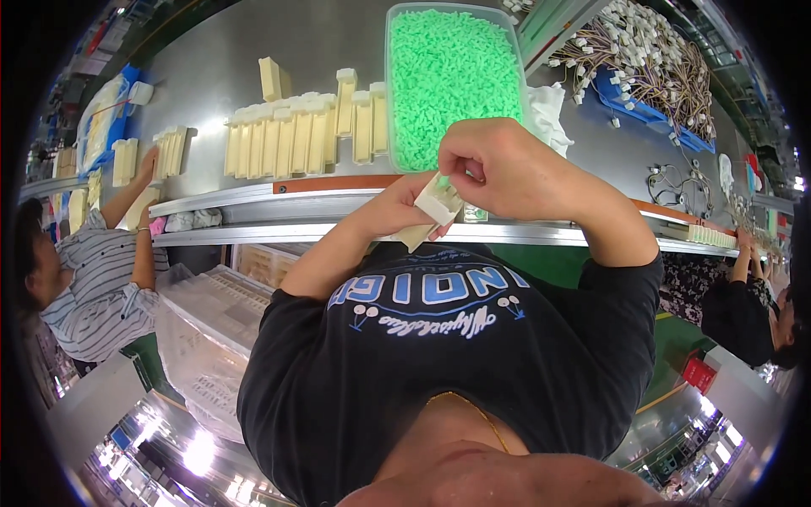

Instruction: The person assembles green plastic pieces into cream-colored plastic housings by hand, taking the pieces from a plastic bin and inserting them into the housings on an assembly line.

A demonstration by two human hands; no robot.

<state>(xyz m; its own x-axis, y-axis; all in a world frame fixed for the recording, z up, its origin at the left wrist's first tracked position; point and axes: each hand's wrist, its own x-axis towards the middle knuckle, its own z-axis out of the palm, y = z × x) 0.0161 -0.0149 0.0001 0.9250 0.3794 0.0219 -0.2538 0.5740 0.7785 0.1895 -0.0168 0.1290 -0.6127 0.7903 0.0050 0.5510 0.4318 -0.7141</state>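
In front of my chest, at the table's near edge, my left hand (pixel 404 205) is wrapped round a long cream plastic housing (pixel 438 205), which is tilted with its blocky end toward me. My right hand (pixel 498 169) is closed in a pinch right over that housing. A trace of green shows at its fingertips, but the fingers hide what they hold, if anything. Just beyond both hands stands a clear plastic bin (pixel 390 84) heaped with small green plastic pieces (pixel 456 80).
Several cream housings (pixel 283 139) stand in a row left of the bin. A white cloth (pixel 549 118) lies at its right. Bundles of wires with white connectors (pixel 650 68) fill a blue tray at the far right. People work at the left (pixel 93 287) and right (pixel 743 313).
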